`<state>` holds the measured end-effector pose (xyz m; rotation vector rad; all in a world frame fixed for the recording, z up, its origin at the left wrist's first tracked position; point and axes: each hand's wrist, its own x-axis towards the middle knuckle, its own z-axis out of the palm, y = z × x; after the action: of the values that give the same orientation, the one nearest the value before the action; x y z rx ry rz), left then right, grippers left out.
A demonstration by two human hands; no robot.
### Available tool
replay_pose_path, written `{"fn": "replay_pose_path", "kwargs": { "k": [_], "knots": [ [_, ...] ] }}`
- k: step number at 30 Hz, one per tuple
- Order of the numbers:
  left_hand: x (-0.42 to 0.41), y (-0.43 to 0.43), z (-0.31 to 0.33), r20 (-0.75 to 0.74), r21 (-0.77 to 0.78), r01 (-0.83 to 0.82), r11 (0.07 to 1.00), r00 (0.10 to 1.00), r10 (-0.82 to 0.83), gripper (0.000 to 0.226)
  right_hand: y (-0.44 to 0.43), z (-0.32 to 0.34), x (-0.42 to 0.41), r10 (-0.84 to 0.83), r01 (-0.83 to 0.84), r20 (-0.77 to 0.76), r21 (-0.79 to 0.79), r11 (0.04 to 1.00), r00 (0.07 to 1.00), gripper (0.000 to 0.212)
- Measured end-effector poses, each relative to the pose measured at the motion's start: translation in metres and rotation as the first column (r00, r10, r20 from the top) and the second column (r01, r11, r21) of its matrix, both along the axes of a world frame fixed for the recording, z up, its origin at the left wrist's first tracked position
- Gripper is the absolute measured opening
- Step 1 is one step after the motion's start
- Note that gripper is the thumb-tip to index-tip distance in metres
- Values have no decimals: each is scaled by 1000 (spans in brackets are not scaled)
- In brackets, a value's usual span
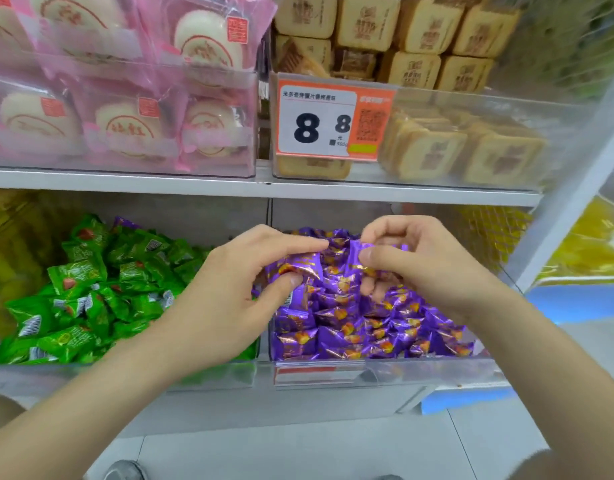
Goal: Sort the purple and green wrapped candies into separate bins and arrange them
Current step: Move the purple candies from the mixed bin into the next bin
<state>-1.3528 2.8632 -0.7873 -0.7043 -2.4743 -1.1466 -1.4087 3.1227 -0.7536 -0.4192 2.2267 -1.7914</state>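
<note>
Fingers of the left hand [236,292] curl round a purple foil-wrapped candy [303,266], thumb below and fingertips above, its long axis running roughly left to right. The right hand [419,261] pinches a second purple foil candy [355,249] just beside it, thumb and forefinger closed on the wrapper's top. Both pieces hang over the back-left part of the clear plastic right-hand bin [385,370], directly above the purple heap [367,327], so setting them down looks like a short drop. A stray purple wrapper [123,223] shows at the back edge of the clear left-hand bin [125,375], among the green wrapped candies [76,275]; the left hand is nearer to it.
</note>
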Motion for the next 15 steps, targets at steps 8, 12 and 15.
{"fn": "replay_pose_path", "kwargs": {
  "k": [8, 12, 15],
  "knots": [
    [-3, 32, -10, -45, -136, 24, 990, 999, -31, 47, 51, -17, -7, -64, 142, -233, 334, 932, 970, 16],
    [-6, 41, -15, -58, -164, 11, 986, 998, -21, 48, 66, -29, -9, 46, 88, -277, 451, 888, 960, 26],
    [-8, 45, -19, -69, -174, -8, 985, 998, -4, 49, 69, -40, -10, 104, 152, -371, 599, 786, 923, 28]
  ]
}}
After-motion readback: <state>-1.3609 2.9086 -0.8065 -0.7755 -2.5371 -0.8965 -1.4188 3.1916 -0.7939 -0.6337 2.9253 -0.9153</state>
